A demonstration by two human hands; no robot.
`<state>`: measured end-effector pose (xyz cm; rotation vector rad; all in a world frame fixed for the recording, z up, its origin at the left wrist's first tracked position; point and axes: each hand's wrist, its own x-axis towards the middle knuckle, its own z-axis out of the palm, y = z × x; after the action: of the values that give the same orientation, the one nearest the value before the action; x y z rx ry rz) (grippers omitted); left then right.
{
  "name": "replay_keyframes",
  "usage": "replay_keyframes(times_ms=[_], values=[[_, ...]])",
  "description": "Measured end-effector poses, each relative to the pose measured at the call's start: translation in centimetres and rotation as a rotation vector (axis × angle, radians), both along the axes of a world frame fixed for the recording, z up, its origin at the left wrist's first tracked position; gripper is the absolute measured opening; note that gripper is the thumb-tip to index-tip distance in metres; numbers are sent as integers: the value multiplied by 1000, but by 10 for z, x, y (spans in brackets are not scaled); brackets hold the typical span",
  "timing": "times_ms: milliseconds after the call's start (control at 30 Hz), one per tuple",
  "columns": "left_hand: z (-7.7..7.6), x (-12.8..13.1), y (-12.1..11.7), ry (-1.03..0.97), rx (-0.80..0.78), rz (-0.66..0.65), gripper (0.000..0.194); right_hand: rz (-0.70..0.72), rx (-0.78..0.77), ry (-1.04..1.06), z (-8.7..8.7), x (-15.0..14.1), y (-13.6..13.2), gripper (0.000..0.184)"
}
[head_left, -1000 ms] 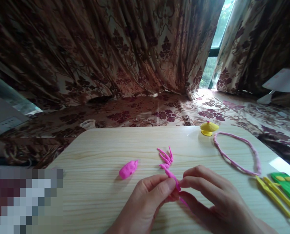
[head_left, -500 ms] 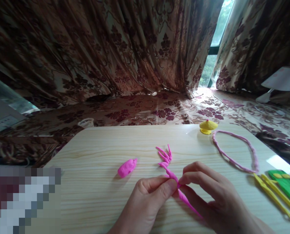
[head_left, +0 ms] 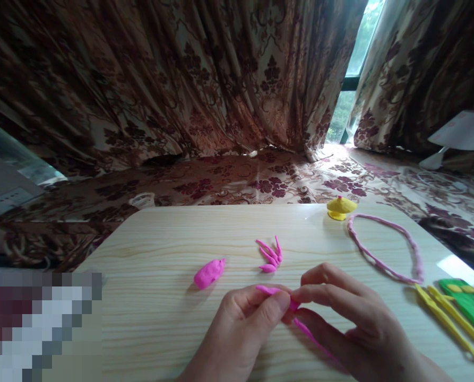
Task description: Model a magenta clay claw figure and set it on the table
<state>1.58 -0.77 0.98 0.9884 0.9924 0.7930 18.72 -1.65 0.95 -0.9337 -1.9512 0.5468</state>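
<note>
My left hand (head_left: 242, 326) pinches a strand of bright pink modelling clay (head_left: 312, 337) between thumb and forefinger. One tip of the clay sticks out leftward over the forefinger, and the long tail slants down to the right under my other hand. My right hand (head_left: 354, 313) closes thumb and fingertips on the same clay, right beside the left thumb. Just beyond the fingers lies a small cluster of thin, pointed pink clay pieces (head_left: 272, 258). Farther left rests a pink clay lump (head_left: 209, 274) with a pointed end. The clay between my fingertips is partly hidden.
On the wooden table (head_left: 173, 228), a yellow clay piece with a pink knob (head_left: 341, 207) stands at the back right. Near it lie a pale pink loop (head_left: 384, 270), yellow tools (head_left: 449, 321) and a green piece (head_left: 465, 300). A white lamp (head_left: 459, 130) stands beyond.
The strand's upper part, which reached toward the pink cluster, has been drawn back into my fingers and now points left. Its tail has shifted slightly down to the right. My hands have hardly moved.
</note>
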Motion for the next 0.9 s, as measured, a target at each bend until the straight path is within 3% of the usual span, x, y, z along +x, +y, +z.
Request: replay_keyframes(times_ms=[100, 233, 600, 800, 900], values=[[-5, 0, 1, -151, -140, 104, 15, -57, 55, -7, -6, 1, 3, 25], [-4, 2, 3, -339, -241, 51, 19, -109, 94, -5, -11, 3, 3, 25], [3, 4, 0, -328, -158, 34, 10, -56, 196, -118, -7, 0, 1, 34], [2, 2, 3, -430, -160, -108, 17, -55, 249, -172, -7, 4, -1, 43], [5, 5, 1, -404, -134, -62, 15, -60, 284, -196, -8, 3, -1, 38]])
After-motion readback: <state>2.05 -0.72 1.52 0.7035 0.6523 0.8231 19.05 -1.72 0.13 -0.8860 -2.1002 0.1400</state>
